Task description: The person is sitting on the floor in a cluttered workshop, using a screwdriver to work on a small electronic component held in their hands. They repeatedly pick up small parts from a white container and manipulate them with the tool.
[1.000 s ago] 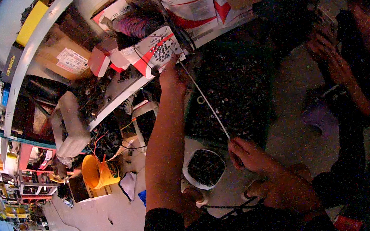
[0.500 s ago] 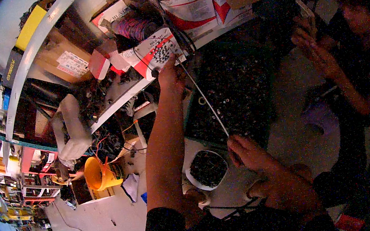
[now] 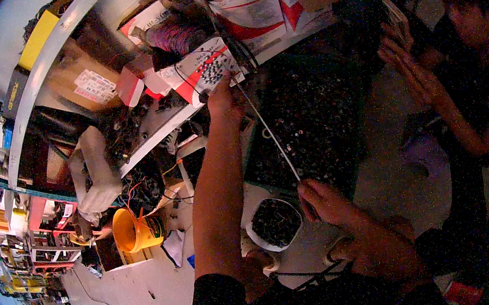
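We're apparently steadying a pale rod (image 3: 274, 140), right hand (image 3: 330, 204) pinching its five-o'clock end, left hand (image 3: 222, 101) at eleven, its grip unclear, the next move likely needing careful alignment.

Right hand (image 3: 324, 202) grips thin rod (image 3: 278, 147); left hand (image 3: 223, 98) near tip.

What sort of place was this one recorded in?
Probably a workshop or parts storeroom, though much of it is dark: there's a cluttered shelf with cardboard boxes, a mass of small loose parts, and a yellow bucket on the floor.
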